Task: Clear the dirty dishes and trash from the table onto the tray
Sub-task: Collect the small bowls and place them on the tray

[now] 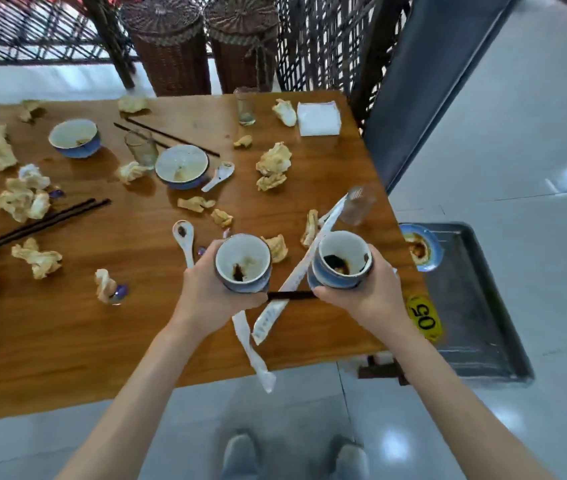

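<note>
My left hand (210, 295) grips a blue bowl (243, 262) with dark residue inside, lifted over the wooden table (67, 341). A second dirty blue bowl (341, 259) is held by my right hand (365, 294), beside the first. Dark chopsticks (290, 295) and white paper wrappers (252, 344) poke out between and below the hands. The metal tray (476, 320) sits low to the right of the table, with one blue bowl (420, 247) in its far corner.
On the table lie two more blue bowls (75, 137) (181, 166), three glasses (141, 147) (245, 105) (358, 204), white spoons (184, 239), chopsticks (37, 225), several crumpled napkins (273, 161) and a napkin stack (318, 118). Wicker baskets (171, 46) stand behind.
</note>
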Demonstrator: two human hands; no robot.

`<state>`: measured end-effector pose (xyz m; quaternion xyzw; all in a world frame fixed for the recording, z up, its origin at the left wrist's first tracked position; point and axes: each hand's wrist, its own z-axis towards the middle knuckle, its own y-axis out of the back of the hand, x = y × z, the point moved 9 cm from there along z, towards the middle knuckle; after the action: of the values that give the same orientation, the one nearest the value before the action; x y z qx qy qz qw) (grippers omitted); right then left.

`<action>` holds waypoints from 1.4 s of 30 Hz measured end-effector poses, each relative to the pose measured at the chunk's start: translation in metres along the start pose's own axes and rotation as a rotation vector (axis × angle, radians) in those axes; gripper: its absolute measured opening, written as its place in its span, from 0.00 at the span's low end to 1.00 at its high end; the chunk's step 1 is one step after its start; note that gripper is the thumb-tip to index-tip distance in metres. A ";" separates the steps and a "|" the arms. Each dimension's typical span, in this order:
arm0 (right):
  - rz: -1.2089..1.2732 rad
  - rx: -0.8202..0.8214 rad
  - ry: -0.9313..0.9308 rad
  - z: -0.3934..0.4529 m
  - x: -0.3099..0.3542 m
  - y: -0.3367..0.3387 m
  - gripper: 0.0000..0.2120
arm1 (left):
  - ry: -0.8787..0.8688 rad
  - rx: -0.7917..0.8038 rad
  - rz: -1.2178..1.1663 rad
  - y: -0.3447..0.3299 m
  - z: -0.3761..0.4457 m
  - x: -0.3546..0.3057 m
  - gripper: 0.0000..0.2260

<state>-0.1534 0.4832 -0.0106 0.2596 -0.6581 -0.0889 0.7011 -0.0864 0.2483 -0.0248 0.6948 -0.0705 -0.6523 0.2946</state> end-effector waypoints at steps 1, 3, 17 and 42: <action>0.004 -0.002 0.001 0.000 -0.005 0.009 0.33 | -0.007 0.009 0.002 -0.009 -0.001 -0.005 0.33; 0.012 0.004 -0.004 0.003 -0.018 0.028 0.32 | -0.008 0.006 0.006 -0.030 -0.002 -0.014 0.33; 0.020 0.082 0.026 0.031 -0.094 0.182 0.31 | 0.063 -0.107 -0.027 -0.188 -0.002 -0.105 0.34; 0.002 0.004 -0.087 0.097 -0.291 0.315 0.30 | 0.072 -0.110 -0.032 -0.416 0.048 -0.136 0.34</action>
<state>-0.3501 0.8624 -0.1148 0.2564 -0.6886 -0.0982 0.6712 -0.2701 0.6387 -0.1143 0.7014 -0.0128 -0.6346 0.3244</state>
